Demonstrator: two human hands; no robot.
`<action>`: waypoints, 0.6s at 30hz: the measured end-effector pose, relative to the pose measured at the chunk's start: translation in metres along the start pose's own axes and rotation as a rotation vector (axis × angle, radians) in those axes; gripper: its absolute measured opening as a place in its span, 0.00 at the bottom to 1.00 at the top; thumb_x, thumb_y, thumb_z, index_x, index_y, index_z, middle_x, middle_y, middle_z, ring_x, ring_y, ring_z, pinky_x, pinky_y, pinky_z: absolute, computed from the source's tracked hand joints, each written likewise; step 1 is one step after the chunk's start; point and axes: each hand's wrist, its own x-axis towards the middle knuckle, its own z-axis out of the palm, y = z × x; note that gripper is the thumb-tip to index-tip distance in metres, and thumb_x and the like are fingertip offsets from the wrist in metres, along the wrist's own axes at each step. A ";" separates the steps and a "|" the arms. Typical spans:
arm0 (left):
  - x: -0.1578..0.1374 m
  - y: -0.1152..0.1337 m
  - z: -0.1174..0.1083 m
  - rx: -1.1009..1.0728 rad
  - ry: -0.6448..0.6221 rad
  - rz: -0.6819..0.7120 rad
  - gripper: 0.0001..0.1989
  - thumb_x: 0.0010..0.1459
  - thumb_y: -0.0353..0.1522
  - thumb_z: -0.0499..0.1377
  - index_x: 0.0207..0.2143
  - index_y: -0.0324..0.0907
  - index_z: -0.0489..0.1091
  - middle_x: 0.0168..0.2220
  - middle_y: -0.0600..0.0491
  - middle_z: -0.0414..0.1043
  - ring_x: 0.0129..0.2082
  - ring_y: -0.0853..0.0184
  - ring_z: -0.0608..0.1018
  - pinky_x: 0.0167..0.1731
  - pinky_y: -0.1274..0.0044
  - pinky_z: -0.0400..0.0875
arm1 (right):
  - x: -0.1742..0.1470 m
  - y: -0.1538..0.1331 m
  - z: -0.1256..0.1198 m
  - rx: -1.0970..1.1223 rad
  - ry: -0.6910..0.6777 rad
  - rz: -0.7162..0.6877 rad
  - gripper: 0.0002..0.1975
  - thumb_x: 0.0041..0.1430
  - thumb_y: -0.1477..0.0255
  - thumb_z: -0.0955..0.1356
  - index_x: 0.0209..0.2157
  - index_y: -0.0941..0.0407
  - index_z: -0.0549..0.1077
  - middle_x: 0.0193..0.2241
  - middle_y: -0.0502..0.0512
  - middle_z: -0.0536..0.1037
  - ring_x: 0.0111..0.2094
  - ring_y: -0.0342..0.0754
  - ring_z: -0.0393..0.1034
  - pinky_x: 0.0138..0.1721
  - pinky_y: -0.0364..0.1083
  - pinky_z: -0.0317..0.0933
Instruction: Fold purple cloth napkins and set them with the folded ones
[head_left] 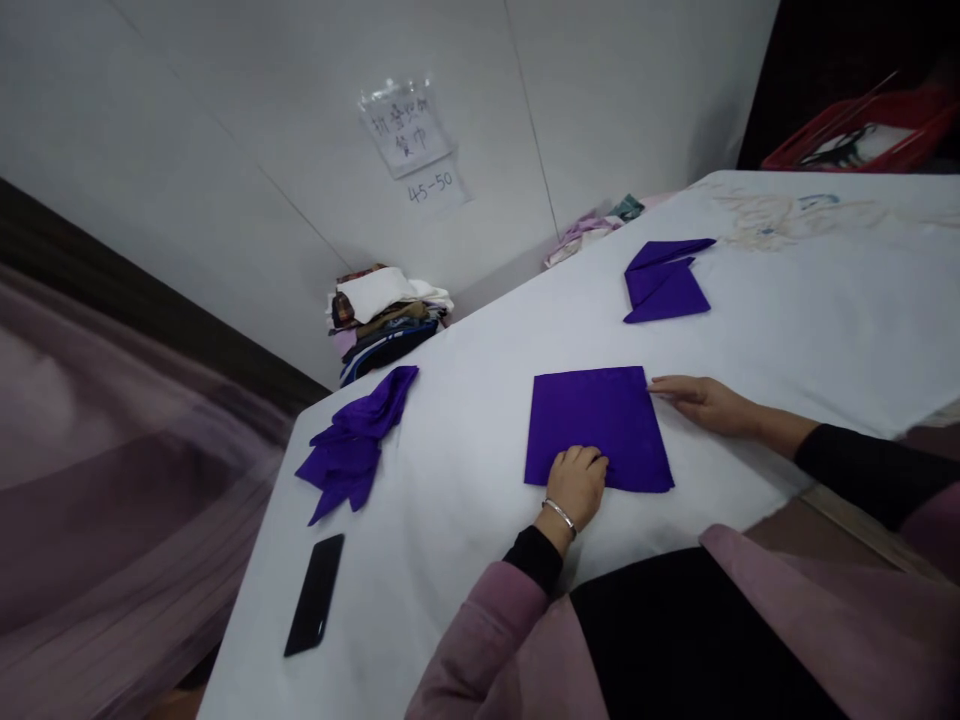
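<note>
A square purple cloth napkin (600, 415) lies flat on the white-covered table in front of me. My left hand (577, 488), with a bracelet at the wrist, is at its near edge, fingers curled over the fabric; the thumb and the cloth under the hand are hidden. At the far right corner, my right hand (705, 402) has its fingers stretched out, the tips at the napkin's edge. Beyond lies a second purple napkin (667, 283), folded into points. Off to the left rests a third purple napkin (360, 440), gathered into pleated, pointed layers.
On the white tablecloth (450, 560), a black phone (315, 595) lies near the left edge. Stacked clothes (390, 315) stand against the wall, with more crumpled fabric (589, 235) further right. A red basket (862, 130) is at the far right. Handwritten paper signs (405, 130) hang on the wall.
</note>
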 end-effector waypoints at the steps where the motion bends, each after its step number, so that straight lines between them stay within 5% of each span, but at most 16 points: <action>1: 0.001 0.000 0.000 -0.002 -0.006 -0.003 0.12 0.61 0.30 0.52 0.44 0.44 0.71 0.45 0.52 0.74 0.43 0.63 0.72 0.41 0.69 0.69 | -0.008 0.000 0.000 -0.008 -0.007 -0.005 0.22 0.56 0.59 0.62 0.50 0.51 0.73 0.55 0.55 0.70 0.56 0.55 0.62 0.58 0.54 0.55; 9: -0.014 0.014 -0.001 -0.145 -0.034 -0.047 0.21 0.61 0.41 0.51 0.55 0.45 0.64 0.58 0.50 0.63 0.59 0.60 0.62 0.60 0.62 0.56 | -0.032 0.005 0.003 -0.073 0.066 -0.057 0.21 0.59 0.61 0.61 0.52 0.50 0.71 0.54 0.55 0.70 0.58 0.53 0.60 0.59 0.55 0.53; 18: -0.008 0.018 0.005 -0.078 -0.137 -0.092 0.30 0.62 0.47 0.46 0.61 0.41 0.55 0.65 0.48 0.52 0.65 0.59 0.52 0.63 0.58 0.49 | 0.050 0.010 0.002 -0.232 0.189 0.130 0.23 0.57 0.60 0.61 0.48 0.56 0.73 0.52 0.59 0.72 0.54 0.55 0.64 0.57 0.53 0.57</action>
